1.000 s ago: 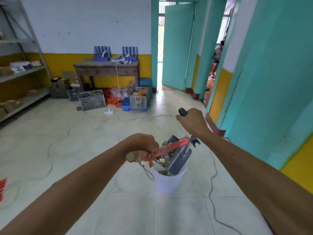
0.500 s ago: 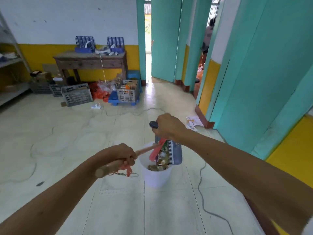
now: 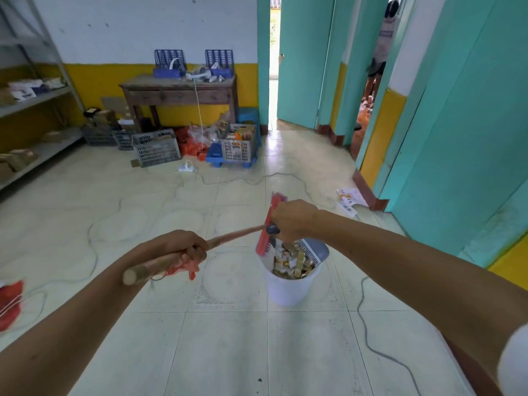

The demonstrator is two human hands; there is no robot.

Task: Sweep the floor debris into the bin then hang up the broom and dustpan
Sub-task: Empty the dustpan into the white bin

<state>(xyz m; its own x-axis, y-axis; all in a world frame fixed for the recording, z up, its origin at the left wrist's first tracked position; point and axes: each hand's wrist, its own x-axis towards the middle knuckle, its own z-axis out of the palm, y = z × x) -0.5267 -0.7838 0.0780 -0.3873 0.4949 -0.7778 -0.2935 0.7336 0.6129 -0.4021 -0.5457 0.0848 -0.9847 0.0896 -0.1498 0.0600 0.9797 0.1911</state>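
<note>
1. A pale tiled floor (image 3: 234, 347) is filling most of the view, with thin cables trailing across it. A dark cable (image 3: 368, 335) is snaking along the floor at 4 o'clock.
2. A white wall with a yellow lower band is standing at 12 o'clock. A wooden table (image 3: 178, 91) is sitting against it, with crates (image 3: 155, 148) and clutter lying on the floor below.
3. Grey shelves (image 3: 34, 101) are running along the 9 to 10 o'clock side. Teal doors (image 3: 457, 124) are lining the 2 to 3 o'clock side, and papers (image 3: 350, 197) are lying on the floor near them.
4. A white bin (image 3: 288, 290) is standing on the floor just right of centre, filled with debris (image 3: 290, 262).
5. The left hand (image 3: 183, 250) is gripping a broom (image 3: 231, 234) with fingers wrapped fully round its wooden handle, near the end. The red broom head is standing on end above the bin's 10 o'clock rim.
6. The right hand (image 3: 294, 220) is closed round the dark handle of a grey dustpan (image 3: 313, 248), which is tipping into the bin at its far rim.
7. The right hand is covering part of the broom head and most of the dustpan handle. The bin is hiding the dustpan's lower edge.
8. A blurred red object (image 3: 10, 304) is cut off at the 8 o'clock edge; I cannot tell what it is. Red strands under the left hand are smeared by motion.
9. A person (image 3: 381, 47) is partly showing through a doorway at 1 o'clock, mostly hidden by the frame.
</note>
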